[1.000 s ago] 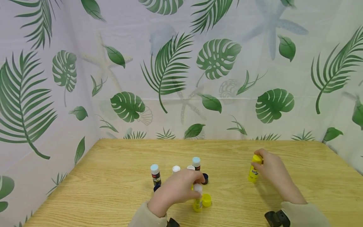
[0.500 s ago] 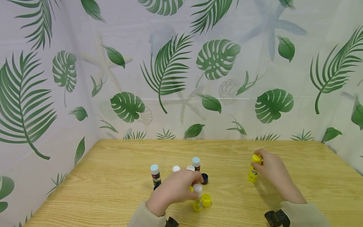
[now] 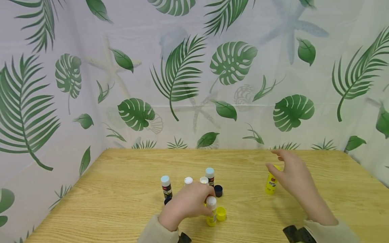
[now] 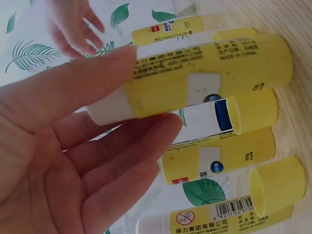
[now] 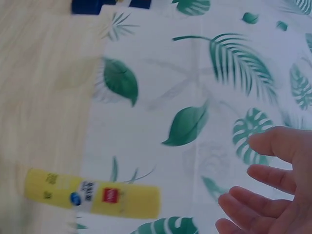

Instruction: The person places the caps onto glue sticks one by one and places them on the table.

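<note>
My left hand point(image 3: 189, 202) pinches the white top of an uncapped yellow glue stick point(image 3: 211, 219), which stands upright on the table. The left wrist view shows the thumb over that white end and the fingers on its other side. Right beside this stick lies a loose yellow cap point(image 3: 221, 214). Farther right, a yellow glue stick point(image 3: 271, 186) with its cap on stands by itself. My right hand point(image 3: 296, 182) is just above and beside it, thumb and fingers spread, holding nothing. In the right wrist view a gap separates the fingers point(image 5: 270, 178) from that stick point(image 5: 92, 192).
Dark glue sticks with white tops stand behind my left hand, one at left point(image 3: 166, 189) and one farther back point(image 3: 210, 173). A dark cap point(image 3: 218, 191) lies near them. More yellow sticks and caps point(image 4: 279, 186) appear in the left wrist view. Leaf-printed cloth point(image 3: 194, 128) borders the table.
My right hand has let go of the capped yellow glue stick and risen slightly, its fingers spreading. The stick stays standing. My left hand keeps its hold, almost unmoved.
</note>
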`<state>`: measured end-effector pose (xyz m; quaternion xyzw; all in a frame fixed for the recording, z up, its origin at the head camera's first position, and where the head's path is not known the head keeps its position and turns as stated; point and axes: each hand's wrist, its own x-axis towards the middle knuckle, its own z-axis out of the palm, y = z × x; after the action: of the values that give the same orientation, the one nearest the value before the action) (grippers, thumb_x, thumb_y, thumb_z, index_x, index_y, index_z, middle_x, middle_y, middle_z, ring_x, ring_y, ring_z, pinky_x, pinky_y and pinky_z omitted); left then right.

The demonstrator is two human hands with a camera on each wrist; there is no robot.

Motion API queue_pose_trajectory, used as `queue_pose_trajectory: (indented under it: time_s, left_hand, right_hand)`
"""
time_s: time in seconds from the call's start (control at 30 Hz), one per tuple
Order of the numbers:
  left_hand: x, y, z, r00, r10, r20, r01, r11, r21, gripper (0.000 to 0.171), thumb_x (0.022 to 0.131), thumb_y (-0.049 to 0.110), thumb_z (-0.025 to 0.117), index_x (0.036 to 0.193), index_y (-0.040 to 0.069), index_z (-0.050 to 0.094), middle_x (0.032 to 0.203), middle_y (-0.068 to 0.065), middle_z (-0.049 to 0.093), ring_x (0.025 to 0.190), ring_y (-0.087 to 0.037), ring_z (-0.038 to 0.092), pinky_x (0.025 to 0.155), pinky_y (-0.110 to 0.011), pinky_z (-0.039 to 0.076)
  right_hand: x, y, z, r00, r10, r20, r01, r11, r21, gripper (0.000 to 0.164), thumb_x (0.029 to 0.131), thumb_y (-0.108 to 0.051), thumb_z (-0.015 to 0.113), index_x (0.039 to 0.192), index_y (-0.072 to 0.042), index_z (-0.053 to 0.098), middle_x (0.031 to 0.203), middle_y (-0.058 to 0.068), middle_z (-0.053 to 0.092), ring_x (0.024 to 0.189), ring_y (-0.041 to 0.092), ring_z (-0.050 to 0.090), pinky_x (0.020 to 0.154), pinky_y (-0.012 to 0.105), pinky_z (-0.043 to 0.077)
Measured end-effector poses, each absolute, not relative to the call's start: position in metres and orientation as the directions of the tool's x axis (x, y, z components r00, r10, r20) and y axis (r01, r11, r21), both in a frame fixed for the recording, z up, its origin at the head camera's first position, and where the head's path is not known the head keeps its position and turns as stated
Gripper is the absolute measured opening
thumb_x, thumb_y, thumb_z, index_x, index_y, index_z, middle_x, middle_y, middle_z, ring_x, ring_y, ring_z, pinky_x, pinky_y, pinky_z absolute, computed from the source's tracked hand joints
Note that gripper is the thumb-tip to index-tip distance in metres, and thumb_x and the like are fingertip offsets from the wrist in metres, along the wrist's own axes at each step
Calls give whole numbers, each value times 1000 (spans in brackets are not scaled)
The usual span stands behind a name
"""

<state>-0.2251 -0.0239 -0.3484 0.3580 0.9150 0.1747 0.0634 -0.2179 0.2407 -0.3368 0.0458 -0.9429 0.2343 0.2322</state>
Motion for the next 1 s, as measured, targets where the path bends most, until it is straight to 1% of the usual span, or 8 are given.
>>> queue_pose_trajectory:
  time_s: [0.1,0.23,0.4,0.67,0.8,0.9,1.0]
  left_hand:
    - [-226,-24,-348,-735,678,6,633,683,365,20,67,11,75,84,13,64,72,9,56,64,-3,49,58,-18,41]
    - [-226,-24,-350,-734,679,9,636,684,358,19,67,12,76,81,13,63,69,9,53,62,-4,48,58,-18,41]
    - [-229,-23,-353,-737,676,-6,627,687,367,20,67,12,76,83,13,63,71,8,55,63,-4,50,59,-18,42]
    - [-229,-23,-351,-728,685,1,631,670,393,20,69,10,74,85,12,64,75,7,58,68,-4,53,61,-17,43]
    - [-227,-28,-348,-735,677,35,626,659,416,18,69,9,74,82,12,62,75,8,57,66,-3,52,60,-17,42]
    - [-227,-31,-344,-731,677,82,643,644,413,18,69,10,74,81,12,61,73,9,56,64,-2,49,58,-17,41]
    - [-228,-34,-340,-728,673,132,650,615,447,17,69,10,72,80,11,59,72,9,55,62,-4,48,57,-17,41]
  right_hand:
    - [-211,233,-328,-892,14,452,-203,881,-427,43,81,-16,62,116,5,50,112,26,50,97,40,49,74,53,40]
    - [-204,225,-322,-886,-15,463,-238,872,-427,41,80,-15,63,114,6,52,111,25,51,96,39,50,76,53,39]
    - [-200,221,-320,-868,-45,495,-286,859,-424,36,80,-12,63,109,6,54,108,25,53,94,38,51,75,53,40]
    - [-199,216,-320,-849,-61,525,-321,849,-419,31,78,-9,64,105,5,57,105,23,55,92,36,52,76,51,41]
    - [-199,214,-322,-844,-67,532,-328,850,-413,30,78,-8,64,103,5,57,103,22,56,91,35,53,75,50,42]
    - [-199,212,-323,-844,-70,532,-329,851,-410,29,78,-8,64,102,5,57,101,21,56,90,34,53,75,50,42]
    - [-200,211,-325,-848,-71,525,-324,853,-408,28,78,-9,64,102,4,58,100,21,57,89,34,53,74,50,42]
